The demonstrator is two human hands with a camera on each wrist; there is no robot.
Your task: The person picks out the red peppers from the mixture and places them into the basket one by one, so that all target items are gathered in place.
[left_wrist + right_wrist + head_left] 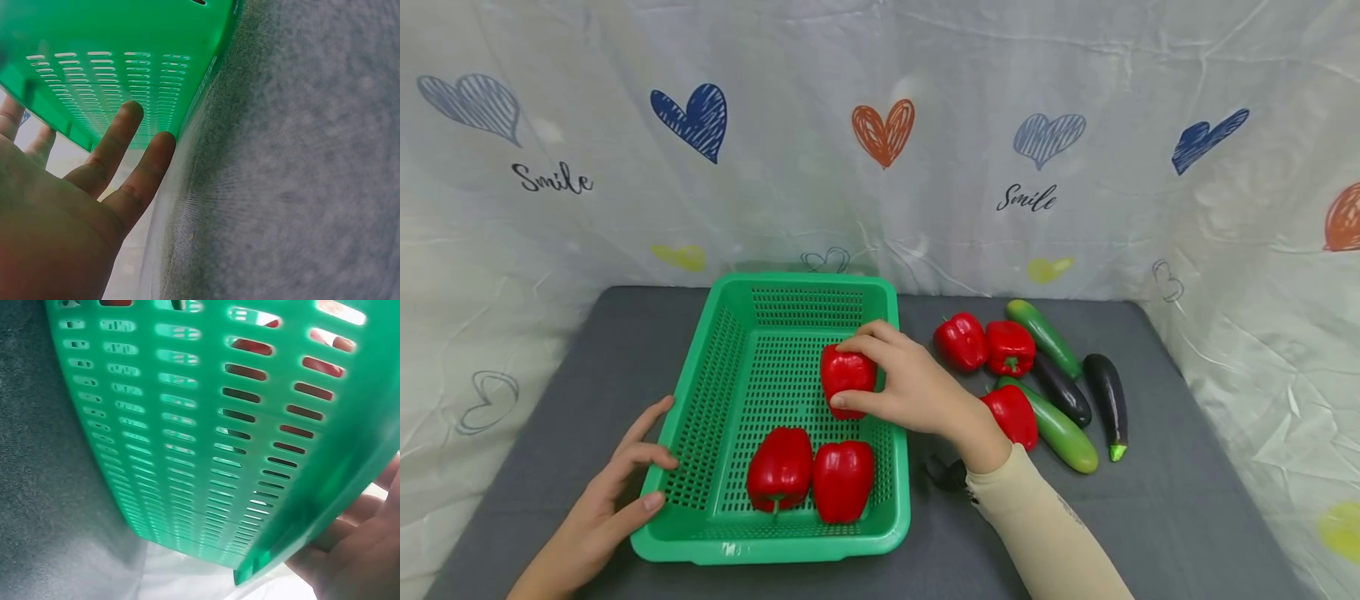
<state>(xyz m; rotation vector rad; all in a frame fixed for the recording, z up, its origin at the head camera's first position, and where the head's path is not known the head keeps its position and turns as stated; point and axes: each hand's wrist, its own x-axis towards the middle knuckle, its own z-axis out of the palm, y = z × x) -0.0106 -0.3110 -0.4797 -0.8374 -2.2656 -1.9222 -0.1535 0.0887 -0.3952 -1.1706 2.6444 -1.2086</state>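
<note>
A green plastic basket point(696, 358) with slotted walls stands on the table. Inside it, my right hand point(917, 383) grips a red bell pepper point(844, 379) between thumb and fingers near the right wall. Two more red peppers, a left one point(779, 468) and a right one point(843, 482), lie at the basket's near end. My left hand point(598, 508) is at the basket's left side, its fingers spread and fairly straight near the rim. The left wrist view has those fingers point(122, 134) beside the outer wall. In the right wrist view the basket wall hides the gripped pepper's shape.
Right of the basket lie several vegetables on the grey tablecloth point(1150, 525): red peppers point(961, 342), green cucumber-like vegetables point(1056, 429) and dark eggplants point(1107, 396). Another dark object point(946, 473) is partly hidden by my right wrist. A white curtain point(955, 233) hangs behind.
</note>
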